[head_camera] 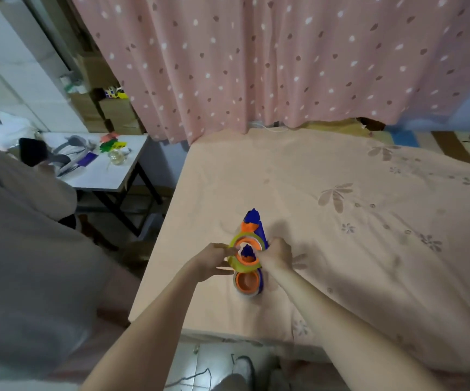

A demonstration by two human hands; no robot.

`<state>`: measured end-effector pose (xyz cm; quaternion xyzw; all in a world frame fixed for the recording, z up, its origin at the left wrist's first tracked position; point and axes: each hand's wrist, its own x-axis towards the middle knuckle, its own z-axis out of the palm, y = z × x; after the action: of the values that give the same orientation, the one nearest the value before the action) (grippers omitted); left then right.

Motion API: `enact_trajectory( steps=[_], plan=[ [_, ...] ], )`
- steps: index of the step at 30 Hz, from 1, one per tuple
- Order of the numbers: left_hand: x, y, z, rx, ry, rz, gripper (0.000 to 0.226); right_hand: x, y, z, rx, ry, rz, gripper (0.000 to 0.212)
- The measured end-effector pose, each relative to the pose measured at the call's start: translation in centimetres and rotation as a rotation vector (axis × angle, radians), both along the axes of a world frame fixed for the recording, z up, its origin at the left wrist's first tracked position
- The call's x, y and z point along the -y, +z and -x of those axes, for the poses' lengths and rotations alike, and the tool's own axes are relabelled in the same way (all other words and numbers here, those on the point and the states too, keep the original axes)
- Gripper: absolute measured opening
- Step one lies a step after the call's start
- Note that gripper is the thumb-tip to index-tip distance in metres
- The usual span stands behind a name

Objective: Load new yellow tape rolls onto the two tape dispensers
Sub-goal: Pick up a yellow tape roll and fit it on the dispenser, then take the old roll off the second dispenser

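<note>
Two hands meet over the near edge of the bed (341, 221), and between them is a yellow tape roll (245, 267) held up, its open hole facing the camera so that blue and orange plastic shows through it. The left hand (214, 262) pinches the roll's rim at 9 o'clock, the right hand (276, 256) closes on the rim at 3 o'clock, so both are wrapped narrow around the same ring. Lying on the bedcover just under them are the blue and orange tape dispensers, their long axes running from 6 toward 12 o'clock: the far dispenser (252, 221) pokes its blue tip out beyond the roll at 12, the near dispenser (247, 284) shows its orange hub at 6, touching the roll's lower edge as seen from here. Judging by that, the hub sits straight below the roll, equally near both hands, so a short drop toward 6 would seat it
</note>
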<state>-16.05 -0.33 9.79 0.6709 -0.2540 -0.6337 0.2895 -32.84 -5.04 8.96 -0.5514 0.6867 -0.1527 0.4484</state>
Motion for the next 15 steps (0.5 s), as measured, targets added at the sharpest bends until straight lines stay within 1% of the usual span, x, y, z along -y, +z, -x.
enact_trajectory(
  steps=[4, 7, 13, 14, 15],
  plan=[
    [-0.9, -0.6, -2.5, 0.054, -0.01, -0.056, 0.042, -0.9, -0.6, -2.5, -0.026, 0.019, -0.03, 0.025],
    [-1.2, -1.6, -5.1, 0.084, -0.048, -0.072, 0.046, -1.8, -1.6, -4.6, -0.083, 0.036, -0.033, 0.023],
    [-1.9, -5.3, -11.3, 0.054, -0.022, -0.134, 0.045, -3.9, -4.5, -10.2, -0.169, 0.031, -0.066, 0.016],
    [-2.1, -5.8, -12.3, 0.054, -0.028, -0.146, 0.041, -4.2, -4.9, -11.2, -0.188, 0.046, -0.077, 0.013],
    [-2.2, -6.3, -13.2, 0.055, -0.045, -0.158, 0.032, -4.5, -5.4, -12.2, -0.2, 0.059, -0.094, 0.009]
  ],
)
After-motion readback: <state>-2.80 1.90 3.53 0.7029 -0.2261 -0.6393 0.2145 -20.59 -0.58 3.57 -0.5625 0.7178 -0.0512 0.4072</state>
